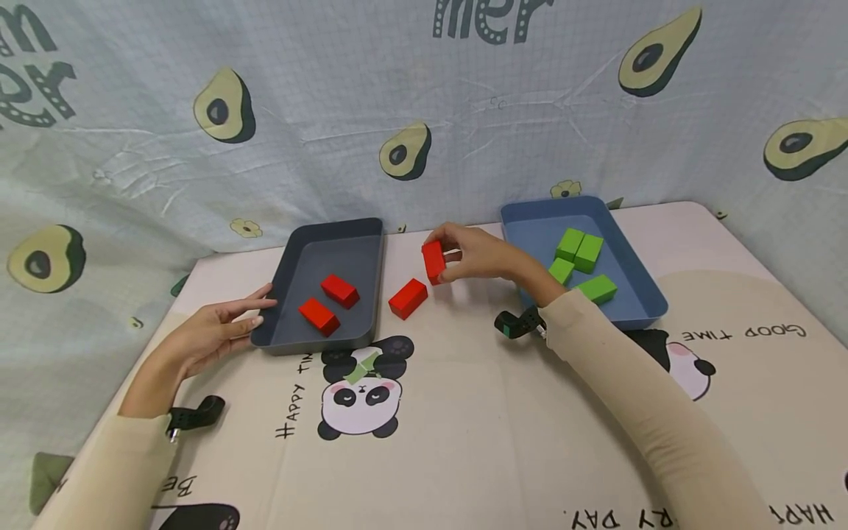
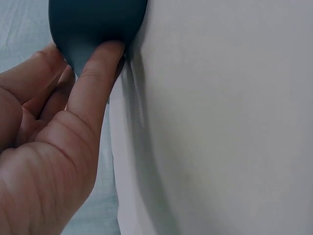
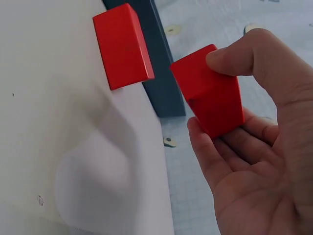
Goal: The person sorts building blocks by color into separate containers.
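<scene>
My right hand (image 1: 480, 252) pinches a red block (image 1: 433, 263) between thumb and fingers, above the table between two trays. In the right wrist view the thumb lies on one face of this block (image 3: 210, 93) and fingers support the opposite side. Another red block (image 1: 408, 299) rests on the table just beside it, near the dark grey tray (image 1: 341, 254). Inside that tray lie two more red blocks, one farther back (image 1: 340, 291) and one nearer (image 1: 319, 316). My left hand (image 1: 208, 331) grips the grey tray at its left side, its thumb against the outer wall (image 2: 98, 24).
On the right stands a blue tray (image 1: 626, 276) holding several green blocks (image 1: 596, 289), partly behind my right forearm. The table (image 1: 464, 427) has a printed cloth with pandas and lettering. A hanging avocado-print sheet (image 1: 318, 96) closes off the back.
</scene>
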Tool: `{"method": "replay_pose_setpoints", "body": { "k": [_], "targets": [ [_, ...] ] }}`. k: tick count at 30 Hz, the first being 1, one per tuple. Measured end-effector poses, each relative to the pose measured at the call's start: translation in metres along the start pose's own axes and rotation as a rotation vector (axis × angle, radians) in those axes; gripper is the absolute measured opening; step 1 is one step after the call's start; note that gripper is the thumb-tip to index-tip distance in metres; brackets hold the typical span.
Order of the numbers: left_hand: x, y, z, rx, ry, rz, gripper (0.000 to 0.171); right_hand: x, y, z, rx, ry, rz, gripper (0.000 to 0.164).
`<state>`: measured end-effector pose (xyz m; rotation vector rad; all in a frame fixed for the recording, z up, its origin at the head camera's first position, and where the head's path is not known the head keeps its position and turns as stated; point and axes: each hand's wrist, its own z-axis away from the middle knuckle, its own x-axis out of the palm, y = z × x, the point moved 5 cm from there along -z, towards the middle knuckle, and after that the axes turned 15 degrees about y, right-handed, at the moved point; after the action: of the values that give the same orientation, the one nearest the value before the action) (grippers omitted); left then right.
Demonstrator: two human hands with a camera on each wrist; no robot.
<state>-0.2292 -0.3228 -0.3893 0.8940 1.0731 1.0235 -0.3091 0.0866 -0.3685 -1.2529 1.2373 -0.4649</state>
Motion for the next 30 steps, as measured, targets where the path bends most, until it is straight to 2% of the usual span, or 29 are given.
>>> {"method": "replay_pose_setpoints", "body": {
  "k": [3,8,11,15,24,30],
  "targets": [
    [0.0,0.0,0.0,0.001,-0.008,0.013,0.06,0.0,-0.002,0.001,-0.013,0.007,0.023,0.059],
    [0.001,0.0,0.0,0.012,-0.021,0.028,0.057,-0.004,-0.006,0.002,-0.021,0.112,0.101,0.051],
    [0.001,0.0,-0.001,0.01,-0.017,0.016,0.059,-0.007,-0.01,0.003,-0.022,0.193,0.059,0.047],
    [0.001,0.0,-0.001,0.005,-0.014,0.005,0.062,-0.008,-0.016,0.005,-0.029,0.265,-0.025,0.052],
    [0.001,-0.001,0.0,0.012,-0.021,0.015,0.059,-0.004,-0.022,0.006,-0.008,0.234,-0.189,0.061],
    [0.001,0.0,0.0,0.021,-0.026,0.032,0.055,-0.001,-0.022,0.005,0.019,0.238,-0.217,0.066]
  ]
}}
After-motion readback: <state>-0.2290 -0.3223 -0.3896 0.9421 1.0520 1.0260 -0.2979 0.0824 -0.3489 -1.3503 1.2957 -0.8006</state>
